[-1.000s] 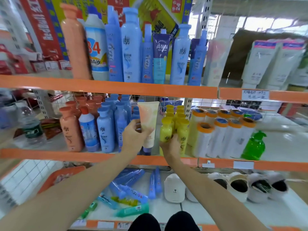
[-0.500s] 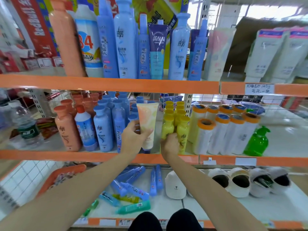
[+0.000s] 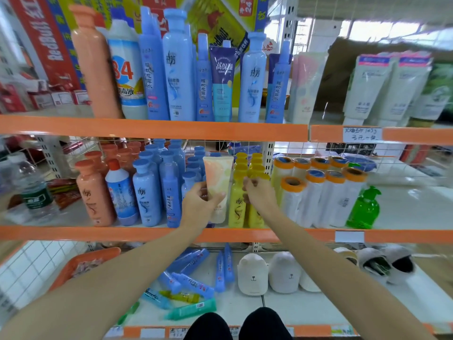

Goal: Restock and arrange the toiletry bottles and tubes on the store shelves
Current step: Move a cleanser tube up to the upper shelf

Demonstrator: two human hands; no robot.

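Head view, middle shelf, orange-fronted, white deck.

Item 1: pale peach-and-cream plastic squeeze tube, standing upright, cap end down at the shelf's front edge, between the blue bottles and the yellow bottles. Left hand grips its lower half, thumb across the front, fingers curled behind.

Item 2: row of yellow plastic bottles with yellow caps, standing in files running back from the front edge, just right of the tube. Right hand is at the front bottles, fingers curled near a cap; whether they actually pinch it cannot be told.

Item 3: light blue plastic bottles with round blue caps, upright, several files deep, left of the tube.

Item 4: salmon-orange plastic bottles, upright, at the left end; a white-and-blue bottle with a red cap stands between them and the blue ones.

Item 5: white rolls with orange-rimmed ends, upright, right of the yellow bottles; green translucent pump bottle beyond them.

Lower shelf: blue, yellow and green tubes lying loose at mixed angles.
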